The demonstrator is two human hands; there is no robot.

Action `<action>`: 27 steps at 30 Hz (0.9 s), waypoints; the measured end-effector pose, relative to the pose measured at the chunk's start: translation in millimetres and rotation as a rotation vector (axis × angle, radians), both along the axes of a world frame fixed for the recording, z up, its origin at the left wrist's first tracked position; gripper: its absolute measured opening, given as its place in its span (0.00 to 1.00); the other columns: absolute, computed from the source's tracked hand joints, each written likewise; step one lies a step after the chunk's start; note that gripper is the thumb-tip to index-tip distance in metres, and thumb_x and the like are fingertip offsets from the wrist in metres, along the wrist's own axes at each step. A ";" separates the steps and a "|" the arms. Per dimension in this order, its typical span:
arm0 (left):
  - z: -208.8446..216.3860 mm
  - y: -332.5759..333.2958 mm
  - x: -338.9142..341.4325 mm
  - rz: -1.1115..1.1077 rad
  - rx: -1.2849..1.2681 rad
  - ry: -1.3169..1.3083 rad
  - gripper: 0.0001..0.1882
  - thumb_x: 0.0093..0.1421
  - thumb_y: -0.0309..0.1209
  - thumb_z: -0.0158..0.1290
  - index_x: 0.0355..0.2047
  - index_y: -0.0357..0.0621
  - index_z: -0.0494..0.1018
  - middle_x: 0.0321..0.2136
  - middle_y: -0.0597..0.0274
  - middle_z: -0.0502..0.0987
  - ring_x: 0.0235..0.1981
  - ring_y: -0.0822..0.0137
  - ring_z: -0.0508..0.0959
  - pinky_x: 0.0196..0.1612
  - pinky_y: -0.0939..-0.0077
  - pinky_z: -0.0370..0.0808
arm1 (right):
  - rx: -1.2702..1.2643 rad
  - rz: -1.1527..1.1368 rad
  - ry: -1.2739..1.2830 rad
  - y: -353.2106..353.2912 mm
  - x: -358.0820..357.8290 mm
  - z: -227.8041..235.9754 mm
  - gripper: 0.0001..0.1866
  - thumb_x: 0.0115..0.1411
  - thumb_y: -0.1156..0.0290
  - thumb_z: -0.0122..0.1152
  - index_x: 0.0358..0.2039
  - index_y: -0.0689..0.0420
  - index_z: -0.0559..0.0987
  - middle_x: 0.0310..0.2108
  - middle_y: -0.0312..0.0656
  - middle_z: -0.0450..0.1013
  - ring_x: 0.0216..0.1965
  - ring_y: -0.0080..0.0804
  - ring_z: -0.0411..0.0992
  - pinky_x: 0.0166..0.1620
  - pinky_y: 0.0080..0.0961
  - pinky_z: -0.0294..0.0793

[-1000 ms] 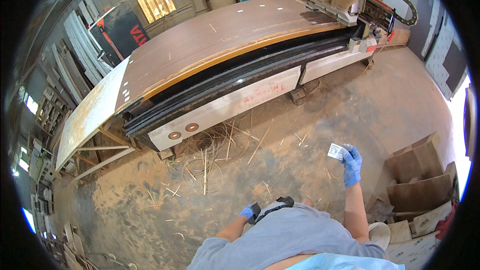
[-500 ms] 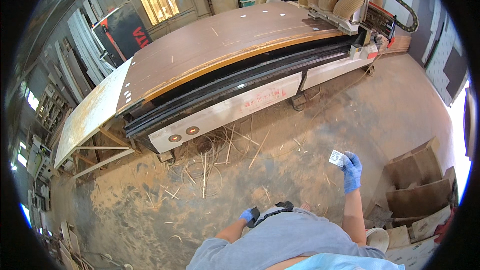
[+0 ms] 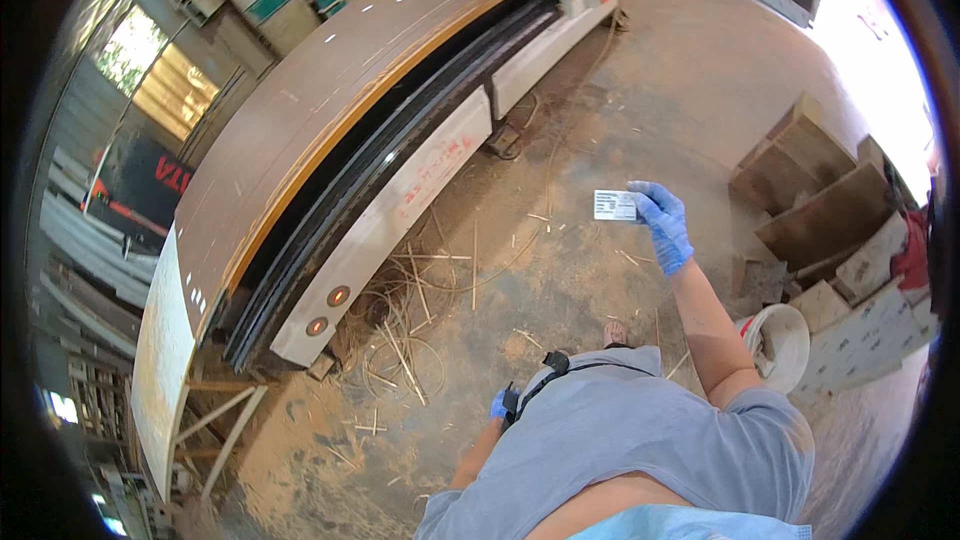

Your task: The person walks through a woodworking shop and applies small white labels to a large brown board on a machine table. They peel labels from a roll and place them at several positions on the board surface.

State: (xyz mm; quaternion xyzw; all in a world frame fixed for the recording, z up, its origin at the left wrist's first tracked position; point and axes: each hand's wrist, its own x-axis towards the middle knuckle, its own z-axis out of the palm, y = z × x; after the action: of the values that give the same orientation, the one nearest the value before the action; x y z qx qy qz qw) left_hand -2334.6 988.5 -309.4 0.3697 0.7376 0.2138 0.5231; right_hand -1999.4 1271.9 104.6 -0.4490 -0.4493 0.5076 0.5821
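Note:
Out in front of me, my right hand [image 3: 663,227] in a blue glove is closed, pinching a small white printed label [image 3: 614,205] at its right edge. The label faces me, well above the floor. My left hand [image 3: 498,403], also blue-gloved, hangs low beside my hip, close to a black strapped item [image 3: 513,401]. Its fingers are mostly hidden, so whether it grips anything does not show.
A long flatbed cutting machine [image 3: 440,162] carrying a brown board [image 3: 290,105] runs across the left. Wood strips [image 3: 405,365] and looped cable litter the floor. At right stand brown wooden pieces [image 3: 825,210] and a white bucket [image 3: 783,348].
My view has swung to the right, and the machine now sits further left. The label, still in my right hand, has turned level and appears higher and further left.

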 end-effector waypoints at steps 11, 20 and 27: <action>41.2 10.0 6.0 -0.077 -0.068 0.075 0.15 0.61 0.34 0.36 0.39 0.43 0.70 0.33 0.53 0.75 0.37 0.59 0.74 0.45 0.67 0.69 | 0.102 -0.031 -0.017 2.2 14.1 1.2 0.11 0.57 0.71 0.55 0.39 0.63 0.77 0.33 0.38 0.75 0.34 0.22 0.72 0.38 0.20 0.73; 42.6 20.9 4.5 -0.200 -0.048 0.136 0.17 0.64 0.34 0.34 0.39 0.37 0.71 0.29 0.53 0.74 0.33 0.60 0.73 0.43 0.68 0.68 | 0.105 -0.043 -0.009 6.8 11.3 6.8 0.11 0.57 0.73 0.55 0.39 0.64 0.76 0.33 0.38 0.75 0.33 0.22 0.72 0.39 0.21 0.73; -12.2 14.2 -2.9 0.740 -0.021 -0.809 0.16 0.64 0.32 0.33 0.40 0.38 0.69 0.30 0.58 0.72 0.33 0.59 0.71 0.46 0.63 0.67 | 0.123 -0.032 -0.029 17.2 2.5 9.6 0.10 0.57 0.74 0.54 0.39 0.64 0.76 0.33 0.38 0.75 0.33 0.23 0.72 0.39 0.20 0.73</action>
State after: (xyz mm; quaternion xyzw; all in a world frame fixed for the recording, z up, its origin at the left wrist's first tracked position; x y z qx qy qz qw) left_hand -2337.4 1002.7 -321.6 -0.0314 0.5605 0.5012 0.6585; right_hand -1996.9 1289.1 114.2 -0.4268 -0.4809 0.4631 0.6100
